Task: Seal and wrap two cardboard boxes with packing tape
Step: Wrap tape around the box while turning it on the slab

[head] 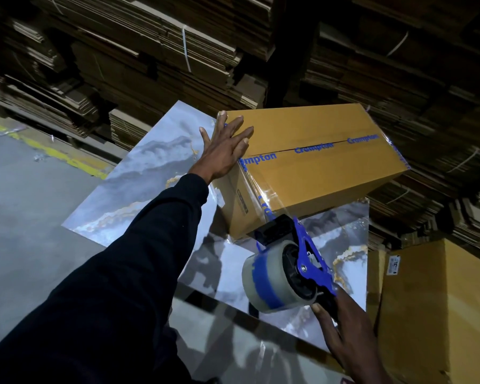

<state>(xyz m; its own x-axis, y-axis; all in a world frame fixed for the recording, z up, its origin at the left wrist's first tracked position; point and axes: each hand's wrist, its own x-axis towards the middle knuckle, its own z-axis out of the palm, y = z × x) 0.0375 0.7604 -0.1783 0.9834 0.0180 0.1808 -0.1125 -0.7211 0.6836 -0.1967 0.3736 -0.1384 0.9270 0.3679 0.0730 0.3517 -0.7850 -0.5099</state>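
A brown cardboard box point(324, 167) with blue-printed clear tape along its top seam lies on a marble-patterned table point(155, 173). My left hand point(225, 148) presses flat on the box's near left corner, fingers straight and spread. My right hand point(344, 331) grips the handle of a blue tape dispenser point(291, 267) carrying a roll of clear tape with a blue stripe. The dispenser's head touches the box's near side low down, and a strip of tape runs from it up that side to the top seam.
Another brown cardboard box point(438, 309) with a white label stands at the lower right beside the table. Tall stacks of flattened cardboard point(178, 51), tied with white straps, fill the background. Grey concrete floor with a yellow line point(53, 153) lies to the left.
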